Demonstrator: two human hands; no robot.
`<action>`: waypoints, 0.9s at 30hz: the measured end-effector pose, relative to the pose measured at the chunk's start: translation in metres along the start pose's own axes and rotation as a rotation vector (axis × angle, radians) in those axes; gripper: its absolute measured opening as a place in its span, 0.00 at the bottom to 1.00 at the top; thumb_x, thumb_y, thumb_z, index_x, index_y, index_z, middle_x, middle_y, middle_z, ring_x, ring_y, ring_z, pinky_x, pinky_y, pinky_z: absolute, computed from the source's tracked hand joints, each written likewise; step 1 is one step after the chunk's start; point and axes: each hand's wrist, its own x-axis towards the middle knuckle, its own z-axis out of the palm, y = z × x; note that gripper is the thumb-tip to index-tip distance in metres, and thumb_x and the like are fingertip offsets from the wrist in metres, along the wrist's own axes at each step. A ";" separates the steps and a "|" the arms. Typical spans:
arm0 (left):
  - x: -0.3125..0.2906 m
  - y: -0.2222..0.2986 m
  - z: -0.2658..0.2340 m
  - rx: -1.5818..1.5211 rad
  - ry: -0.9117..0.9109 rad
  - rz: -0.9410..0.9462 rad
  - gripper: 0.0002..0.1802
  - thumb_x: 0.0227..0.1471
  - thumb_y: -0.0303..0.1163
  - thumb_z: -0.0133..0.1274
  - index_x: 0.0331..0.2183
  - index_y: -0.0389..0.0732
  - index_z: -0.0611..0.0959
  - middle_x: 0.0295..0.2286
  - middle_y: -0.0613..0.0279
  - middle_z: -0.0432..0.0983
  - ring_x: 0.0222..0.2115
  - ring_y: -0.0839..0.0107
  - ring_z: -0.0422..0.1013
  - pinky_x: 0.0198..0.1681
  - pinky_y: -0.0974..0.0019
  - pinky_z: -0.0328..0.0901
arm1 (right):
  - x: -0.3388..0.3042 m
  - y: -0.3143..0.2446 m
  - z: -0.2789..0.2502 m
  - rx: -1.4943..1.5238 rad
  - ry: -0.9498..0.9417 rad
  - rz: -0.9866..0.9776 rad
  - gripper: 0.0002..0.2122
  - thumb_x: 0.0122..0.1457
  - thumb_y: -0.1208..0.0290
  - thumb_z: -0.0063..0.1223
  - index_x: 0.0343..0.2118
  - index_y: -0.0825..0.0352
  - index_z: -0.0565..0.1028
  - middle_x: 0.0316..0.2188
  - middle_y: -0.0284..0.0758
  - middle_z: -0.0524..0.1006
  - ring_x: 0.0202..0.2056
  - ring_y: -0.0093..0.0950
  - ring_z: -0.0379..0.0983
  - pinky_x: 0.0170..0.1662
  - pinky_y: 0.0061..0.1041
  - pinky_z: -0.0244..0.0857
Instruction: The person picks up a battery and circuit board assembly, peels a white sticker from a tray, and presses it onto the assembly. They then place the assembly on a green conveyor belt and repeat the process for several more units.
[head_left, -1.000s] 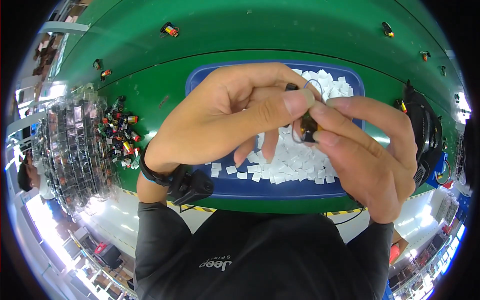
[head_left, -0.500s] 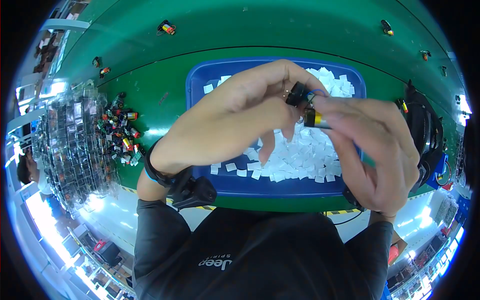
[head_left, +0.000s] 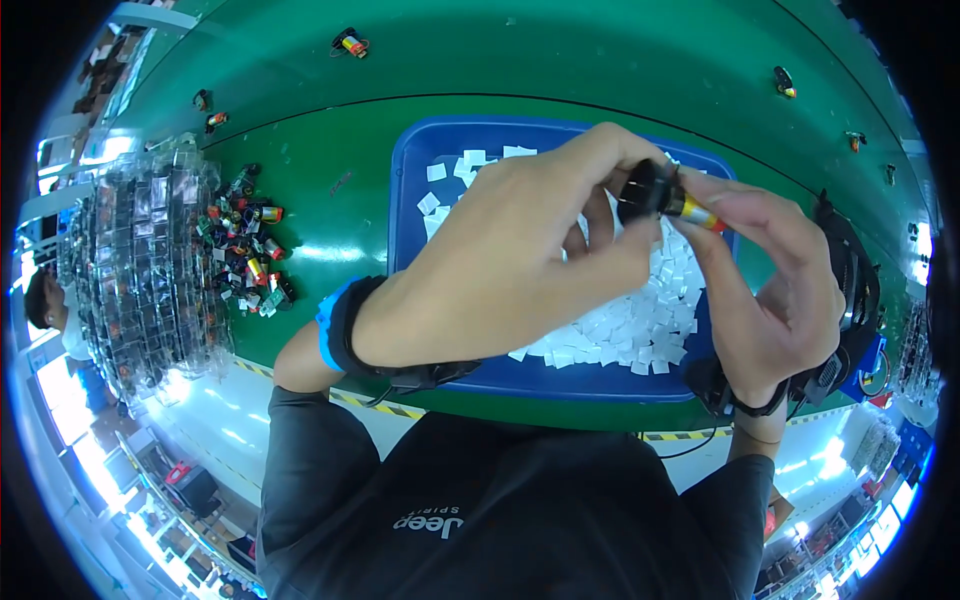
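Above the blue tub, both hands meet at one small assembly. My left hand [head_left: 520, 250] has its thumb and fingers closed around a round black part [head_left: 645, 190]. My right hand [head_left: 780, 280] pinches a small cylindrical battery [head_left: 698, 212], wrapped in yellow and red, between thumb and fingers. The black part and battery sit end to end, apparently joined; the fingers hide the joint. Below them, many small white square pieces [head_left: 625, 325] lie loose in the blue tub [head_left: 560, 386]. My left forearm and hand cover part of it.
Left of the tub lies a heap of battery assemblies [head_left: 258, 270], beside stacked clear plastic trays [head_left: 150, 260]. More assemblies lie across the green table, one at the far left [head_left: 352, 44], another at the far right [head_left: 785, 84]. A black bag-like thing [head_left: 850, 255] stands at the right.
My left hand has turned, its back now facing up more, and moved right. The black part has shifted right and swung round; the battery now points toward the right, in my right fingers.
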 end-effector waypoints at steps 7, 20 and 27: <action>0.008 -0.007 -0.006 0.189 0.004 0.218 0.23 0.54 0.28 0.61 0.51 0.38 0.75 0.36 0.65 0.78 0.33 0.78 0.73 0.28 0.74 0.71 | 0.009 0.001 -0.006 -0.166 -0.092 -0.188 0.18 0.46 0.93 0.63 0.41 0.74 0.75 0.40 0.48 0.81 0.43 0.36 0.80 0.45 0.30 0.75; 0.022 -0.011 -0.009 -0.290 0.080 0.246 0.23 0.58 0.33 0.59 0.50 0.29 0.75 0.43 0.45 0.78 0.41 0.67 0.76 0.39 0.66 0.75 | 0.009 0.003 -0.017 0.102 -0.093 0.090 0.14 0.51 0.80 0.67 0.39 0.74 0.76 0.33 0.41 0.82 0.34 0.26 0.78 0.38 0.23 0.71; 0.019 -0.011 0.000 -0.243 0.113 0.296 0.26 0.55 0.32 0.62 0.50 0.29 0.75 0.46 0.43 0.77 0.47 0.58 0.75 0.53 0.59 0.70 | 0.010 -0.004 -0.004 0.278 -0.044 0.229 0.10 0.56 0.74 0.65 0.35 0.74 0.77 0.28 0.37 0.80 0.28 0.23 0.76 0.34 0.21 0.67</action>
